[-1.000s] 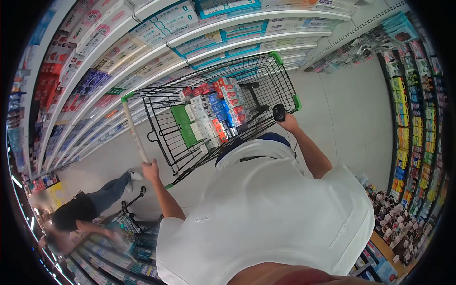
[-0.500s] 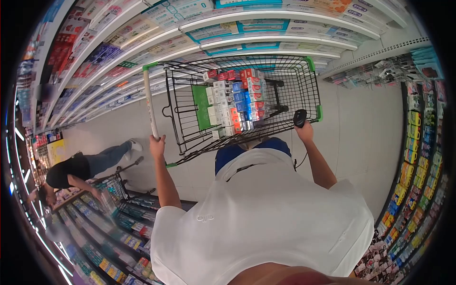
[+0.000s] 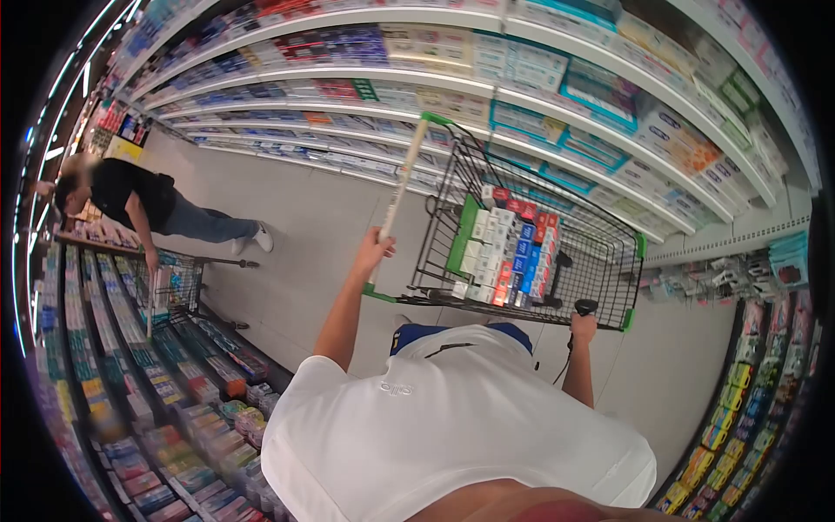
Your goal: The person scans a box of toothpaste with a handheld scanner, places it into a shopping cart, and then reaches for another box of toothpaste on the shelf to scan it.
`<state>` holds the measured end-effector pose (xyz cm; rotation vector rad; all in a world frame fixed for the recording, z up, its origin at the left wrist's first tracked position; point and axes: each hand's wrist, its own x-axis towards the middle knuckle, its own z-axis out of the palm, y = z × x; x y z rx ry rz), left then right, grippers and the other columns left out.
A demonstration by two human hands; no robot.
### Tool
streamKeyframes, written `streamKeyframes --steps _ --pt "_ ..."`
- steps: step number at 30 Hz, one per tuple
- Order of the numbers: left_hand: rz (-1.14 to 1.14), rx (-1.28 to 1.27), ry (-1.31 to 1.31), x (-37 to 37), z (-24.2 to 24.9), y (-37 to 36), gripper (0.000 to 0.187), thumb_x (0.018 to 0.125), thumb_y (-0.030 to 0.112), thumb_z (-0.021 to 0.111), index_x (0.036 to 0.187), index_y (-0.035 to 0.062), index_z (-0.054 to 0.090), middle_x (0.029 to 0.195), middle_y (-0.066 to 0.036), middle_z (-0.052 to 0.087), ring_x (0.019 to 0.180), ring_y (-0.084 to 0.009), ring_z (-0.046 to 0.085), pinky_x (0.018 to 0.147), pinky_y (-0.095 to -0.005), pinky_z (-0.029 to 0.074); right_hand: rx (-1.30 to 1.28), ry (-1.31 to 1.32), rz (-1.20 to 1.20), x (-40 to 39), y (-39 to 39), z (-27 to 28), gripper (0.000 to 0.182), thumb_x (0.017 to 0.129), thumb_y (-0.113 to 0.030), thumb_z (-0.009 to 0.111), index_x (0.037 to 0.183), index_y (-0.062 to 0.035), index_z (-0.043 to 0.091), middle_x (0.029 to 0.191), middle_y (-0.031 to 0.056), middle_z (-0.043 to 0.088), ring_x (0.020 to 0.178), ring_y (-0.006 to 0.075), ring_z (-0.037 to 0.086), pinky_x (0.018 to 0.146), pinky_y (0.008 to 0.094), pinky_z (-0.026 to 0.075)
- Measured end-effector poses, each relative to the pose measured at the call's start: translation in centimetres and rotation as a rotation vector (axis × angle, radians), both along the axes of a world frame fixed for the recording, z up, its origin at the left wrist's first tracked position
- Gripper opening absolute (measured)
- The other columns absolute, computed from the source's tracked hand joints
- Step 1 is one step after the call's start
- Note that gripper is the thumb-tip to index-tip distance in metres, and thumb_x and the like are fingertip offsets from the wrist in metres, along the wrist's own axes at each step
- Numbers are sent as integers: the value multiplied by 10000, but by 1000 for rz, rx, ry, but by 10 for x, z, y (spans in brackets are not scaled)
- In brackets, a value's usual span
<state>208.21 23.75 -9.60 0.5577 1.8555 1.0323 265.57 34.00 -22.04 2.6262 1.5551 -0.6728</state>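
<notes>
My left hand [image 3: 374, 250] is closed around the pale handle bar [image 3: 403, 181] of a black wire shopping cart [image 3: 609, 261] with green corners. In my right hand [image 3: 584, 328] is a black handheld scanner [image 3: 586, 307] with a thin cord hanging from it; the hand is beside the cart's far end, close to the rim. Small boxes [image 3: 513, 248] in white, red, blue and orange stand in rows inside the cart, next to a green panel [image 3: 465, 233].
Long shelves [image 3: 348, 78] of packaged goods run along the far side. A person [image 3: 165, 204] leans over a second cart [image 3: 178, 287] at left, beside low displays [image 3: 187, 409]. Hanging goods [image 3: 739, 278] and a yellow-packed rack [image 3: 722, 418] stand at right, around the tiled floor [image 3: 296, 200].
The view has swung, so the cart, both hands and the shelves appear farther right and lower. Both hands keep their holds. The other person's arm has shifted over the second cart.
</notes>
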Motion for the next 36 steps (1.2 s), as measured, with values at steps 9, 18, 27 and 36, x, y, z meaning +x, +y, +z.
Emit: streamKeyframes --steps 9,18,27,36 --pt "-357 22 -249 -24 -42 -69 440 909 361 577 1187 25 516 1083 -79 612 985 -178 595 841 -336 465 -4 967 -53 -235 -2 161 325 792 -214 663 979 38 579 768 138 666 467 171 594 401 278 445" --pt "-77 -322 -33 -140 -122 -299 476 880 366 582 1164 -14 542 1029 -128 645 876 -214 643 742 -343 491 -451 1354 698 -502 -69 322 358 781 -275 729 971 -7 585 785 73 646 496 93 558 440 241 449" --pt "565 -606 -706 -178 -211 -485 316 889 290 505 1091 60 584 1016 -131 657 905 -296 635 762 -428 508 -649 1535 1264 -617 -170 312 344 752 -335 735 759 -9 627 568 56 589 490 144 584 477 300 475" --pt "-870 -422 313 -283 -267 -419 392 888 295 505 1184 41 539 1046 -147 655 931 -281 632 798 -411 494 -376 1568 1118 -669 -127 283 340 741 -302 740 758 9 604 604 60 605 497 167 602 504 306 483"
